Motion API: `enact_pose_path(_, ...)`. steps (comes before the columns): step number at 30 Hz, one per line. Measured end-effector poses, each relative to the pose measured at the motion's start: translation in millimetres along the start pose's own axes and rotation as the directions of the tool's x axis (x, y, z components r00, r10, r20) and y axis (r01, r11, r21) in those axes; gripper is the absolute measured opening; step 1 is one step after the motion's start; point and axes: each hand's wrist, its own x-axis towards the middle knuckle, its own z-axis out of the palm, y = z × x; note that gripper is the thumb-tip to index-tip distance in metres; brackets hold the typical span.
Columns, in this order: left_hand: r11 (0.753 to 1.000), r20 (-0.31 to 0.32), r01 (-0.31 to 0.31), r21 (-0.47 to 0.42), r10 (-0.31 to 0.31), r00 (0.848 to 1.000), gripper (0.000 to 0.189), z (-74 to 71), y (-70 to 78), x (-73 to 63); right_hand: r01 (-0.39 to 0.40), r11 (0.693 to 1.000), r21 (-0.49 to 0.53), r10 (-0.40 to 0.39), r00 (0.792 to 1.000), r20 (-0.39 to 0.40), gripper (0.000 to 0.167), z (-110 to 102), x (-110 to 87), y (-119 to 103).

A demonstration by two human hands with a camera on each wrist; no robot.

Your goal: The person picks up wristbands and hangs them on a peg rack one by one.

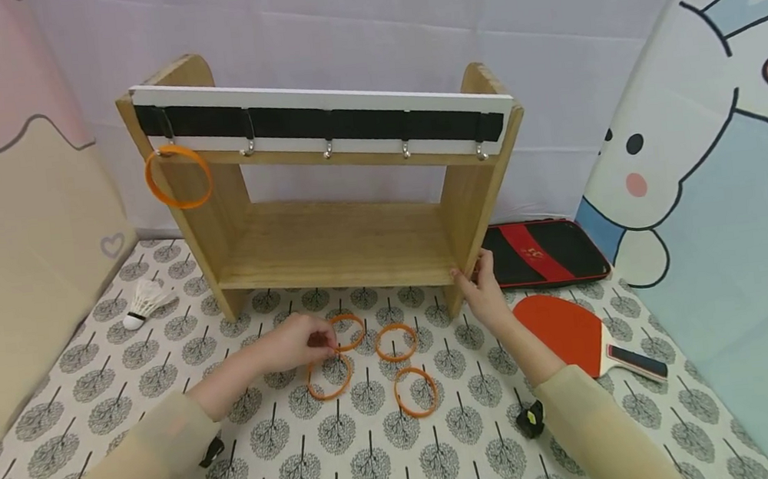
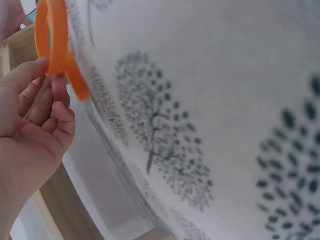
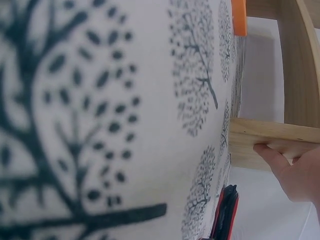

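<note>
My left hand (image 1: 297,342) pinches an orange ring (image 2: 61,35) between thumb and fingertips, low over the patterned cloth. Around it, a second ring (image 1: 398,358) and a third ring (image 1: 415,414) lie on the cloth, with another orange ring (image 1: 363,332) just behind the fingertips. My right hand (image 1: 486,295) holds the right side panel of a wooden shelf (image 1: 350,243); in the right wrist view the thumb presses the panel's edge (image 3: 277,132). Along the shelf's top runs a white board with a black strip (image 1: 290,127) and several metal hooks (image 1: 328,151). One orange ring (image 1: 189,204) hangs from the leftmost hook.
A shuttlecock (image 1: 143,305) lies left of the shelf. To the right are a black case with a red stripe (image 1: 565,249) and a red table tennis paddle (image 1: 562,330). Printed fabric (image 1: 363,25) hangs behind and at both sides.
</note>
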Motion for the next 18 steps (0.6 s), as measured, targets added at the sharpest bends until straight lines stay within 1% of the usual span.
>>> enact_pose_path(5, 0.996, 0.009, 0.020, -0.089, -0.020, 1.000, 0.003, -7.9, 3.3, -4.6, 0.003, 1.000, 0.007, -0.003, 1.000, -0.002, 0.047, 1, 0.2, 2)
enact_pose_path(8, 0.991, 0.000, 0.037, -0.129, -0.038, 0.999, 0.007, -13.2, 5.1, -6.0, 0.009, 1.000, 0.004, -0.009, 1.000, 0.000, 0.048, 1, -0.1, 2)
enact_pose_path(12, 0.990, -0.044, 0.067, -0.125, -0.073, 0.996, 0.007, -21.4, 9.2, -7.1, 0.010, 1.000, 0.001, -0.010, 1.000, -0.003, 0.048, 1, -0.3, 2)
enact_pose_path(18, 0.990, -0.114, 0.085, -0.116, -0.098, 0.989, 0.006, -33.8, 20.8, -10.9, 0.013, 1.000, -0.004, -0.013, 1.000, -0.002, 0.048, 1, -0.9, 1)
